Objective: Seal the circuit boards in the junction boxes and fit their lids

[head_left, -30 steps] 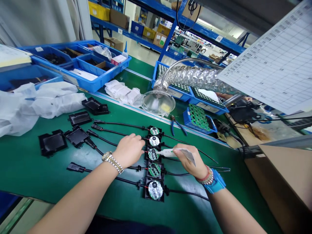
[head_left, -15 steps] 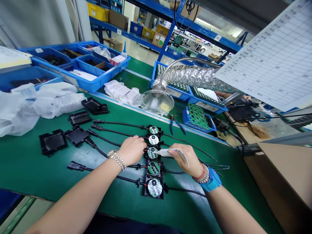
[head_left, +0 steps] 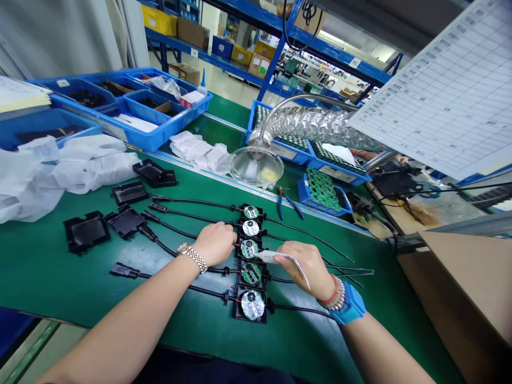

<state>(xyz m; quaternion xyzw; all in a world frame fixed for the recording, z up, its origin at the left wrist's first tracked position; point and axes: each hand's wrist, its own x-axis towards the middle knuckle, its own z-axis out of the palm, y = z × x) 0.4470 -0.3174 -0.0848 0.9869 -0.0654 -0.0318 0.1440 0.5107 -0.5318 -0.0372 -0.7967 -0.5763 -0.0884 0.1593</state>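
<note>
A column of several black plastic housings (head_left: 236,311) lies on the green bench, each with a round circuit board and black cables on both sides. My right hand (head_left: 306,266) is closed around a white squeeze tube (head_left: 269,256), whose nozzle points left and meets the lower right edge of the middle circuit board (head_left: 248,248). On that board's left side my left hand (head_left: 215,242) rests with curled fingers, beside the red wire and over the black cable. Its fingertips are hidden, so what it grips does not show. A green-faced board (head_left: 251,273) sits in the housing just below.
Loose black covers (head_left: 87,232) and white wrapped bundles (head_left: 92,165) lie left. Blue-handled pliers (head_left: 286,204), a clear fume hood (head_left: 257,166) and a blue bin of green boards (head_left: 320,192) stand beyond the housings. A cardboard box (head_left: 456,288) stands right; a printed sheet (head_left: 444,96) hangs above.
The tube's nozzle has moved down slightly, from near the middle board's centre right to its lower right edge. My left hand stays at the board's left side, and the whole view has shifted a little.
</note>
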